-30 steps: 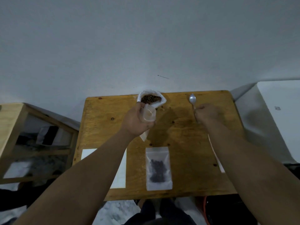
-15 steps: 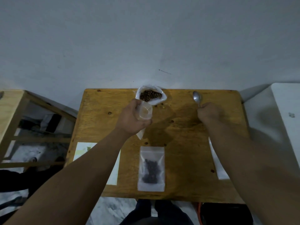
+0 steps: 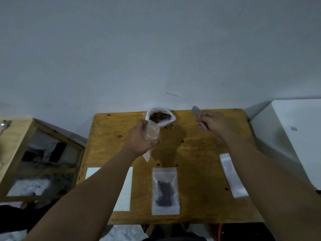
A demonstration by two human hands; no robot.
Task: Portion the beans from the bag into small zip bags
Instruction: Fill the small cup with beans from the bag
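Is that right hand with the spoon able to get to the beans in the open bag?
Probably yes. The right hand holds the spoon just beside the bean bag, whose mouth stands open, with only bare table between them.

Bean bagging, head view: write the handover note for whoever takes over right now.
Left hand grips an empty zip bag, held just in front of the bean bag at the far edge of the table.
Right hand holds the spoon above the table, right of the bean bag; too blurred to tell if it carries beans.
Done: one filled zip bag lies flat near the front edge.
Left: spoon beans into the held bag and close it. A spare zip bag lies on the right, partly under the right forearm. Loose beans lie beside the bean bag.
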